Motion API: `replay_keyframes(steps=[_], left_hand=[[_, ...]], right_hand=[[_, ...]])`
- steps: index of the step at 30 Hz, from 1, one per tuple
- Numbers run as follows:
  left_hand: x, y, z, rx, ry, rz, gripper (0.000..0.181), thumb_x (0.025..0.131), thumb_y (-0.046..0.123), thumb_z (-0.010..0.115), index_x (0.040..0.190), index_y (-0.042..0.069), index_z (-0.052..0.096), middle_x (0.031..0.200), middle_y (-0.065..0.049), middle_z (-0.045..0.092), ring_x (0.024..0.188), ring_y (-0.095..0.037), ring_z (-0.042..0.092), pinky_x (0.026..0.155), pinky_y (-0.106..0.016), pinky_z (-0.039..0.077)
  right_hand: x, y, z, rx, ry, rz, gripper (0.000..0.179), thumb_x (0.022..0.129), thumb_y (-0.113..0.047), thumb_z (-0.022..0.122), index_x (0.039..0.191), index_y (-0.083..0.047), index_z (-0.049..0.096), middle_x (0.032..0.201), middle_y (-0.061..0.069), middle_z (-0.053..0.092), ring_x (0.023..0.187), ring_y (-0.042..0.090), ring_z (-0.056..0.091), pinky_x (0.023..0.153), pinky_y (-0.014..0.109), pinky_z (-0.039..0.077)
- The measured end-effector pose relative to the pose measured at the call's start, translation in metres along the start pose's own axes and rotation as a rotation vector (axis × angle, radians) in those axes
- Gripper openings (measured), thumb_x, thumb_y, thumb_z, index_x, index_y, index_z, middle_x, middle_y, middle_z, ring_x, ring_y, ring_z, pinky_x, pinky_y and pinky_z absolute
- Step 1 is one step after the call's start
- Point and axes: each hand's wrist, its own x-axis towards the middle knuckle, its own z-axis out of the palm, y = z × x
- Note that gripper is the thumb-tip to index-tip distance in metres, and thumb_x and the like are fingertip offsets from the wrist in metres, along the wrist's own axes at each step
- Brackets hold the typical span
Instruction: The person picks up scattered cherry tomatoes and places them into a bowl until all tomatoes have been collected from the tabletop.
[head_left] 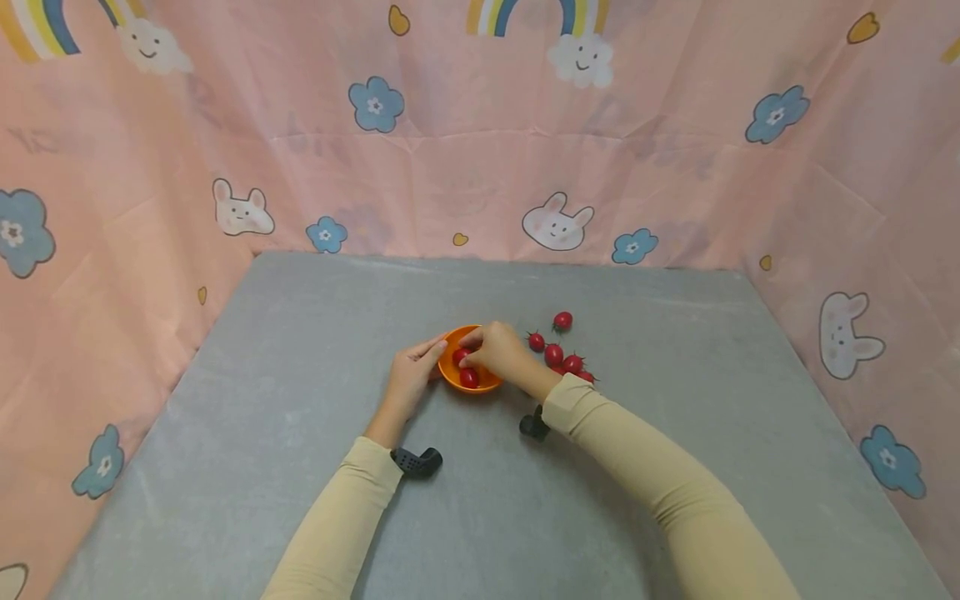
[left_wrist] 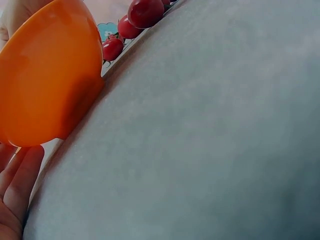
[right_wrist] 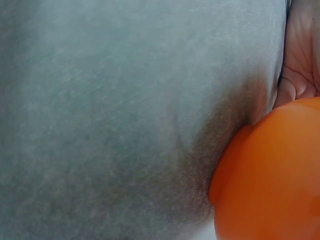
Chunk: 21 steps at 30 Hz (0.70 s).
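On a broad grey table [head_left: 300, 375] stands a round, glossy orange bowl [head_left: 450, 374]. The left hand [head_left: 410, 375] touches its outer side, fingers nearly straight. Inside, the right hand [head_left: 501, 348] seems to pinch a small red tomato [head_left: 460, 356], the grip partly hidden; another red tomato [head_left: 469, 378] lies beside it. More red tomatoes [head_left: 553, 355] lie to the bowl's right.

Fingers [left_wrist: 24, 177] touch the orange bowl [left_wrist: 55, 75] (red tomatoes [left_wrist: 130, 27] beyond).
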Motion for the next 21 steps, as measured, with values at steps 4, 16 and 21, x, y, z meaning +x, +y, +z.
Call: replay_keyframes(steps=[4, 16, 21], left_hand=[[0.000, 0.000, -0.001, 0.001, -0.002, 0.000, 0.036, 0.099, 0.028, 0.062, 0.128, 0.007, 0.067, 0.132, -0.012, 0.066, 0.104, -0.014, 0.066, 0.078, -0.019, 0.058], [0.001, -0.001, 0.000, -0.025, -0.002, -0.001, 0.036, 0.099, 0.026, 0.062, 0.127, 0.006, 0.068, 0.131, -0.014, 0.067, 0.103, -0.012, 0.067, 0.081, -0.021, 0.059], [0.002, -0.001, 0.000, -0.044, 0.000, 0.007, 0.036, 0.098, 0.024, 0.063, 0.127, 0.004, 0.068, 0.130, -0.015, 0.067, 0.099, -0.008, 0.067, 0.078, -0.019, 0.059]], right_hand=[[0.000, -0.001, 0.001, 0.001, 0.009, -0.012, 0.033, 0.086, -0.020, 0.079, 0.117, -0.011, 0.075, 0.121, 0.006, 0.073, 0.117, 0.025, 0.060, 0.105, 0.037, 0.051], [-0.003, 0.004, -0.007, 0.155, 0.019, 0.037, 0.033, 0.086, -0.021, 0.078, 0.118, -0.013, 0.074, 0.125, 0.008, 0.071, 0.119, 0.027, 0.059, 0.104, 0.038, 0.052], [-0.009, 0.012, -0.021, 0.275, 0.044, 0.073, 0.035, 0.086, -0.024, 0.079, 0.119, -0.015, 0.074, 0.127, 0.007, 0.070, 0.121, 0.027, 0.059, 0.103, 0.038, 0.052]])
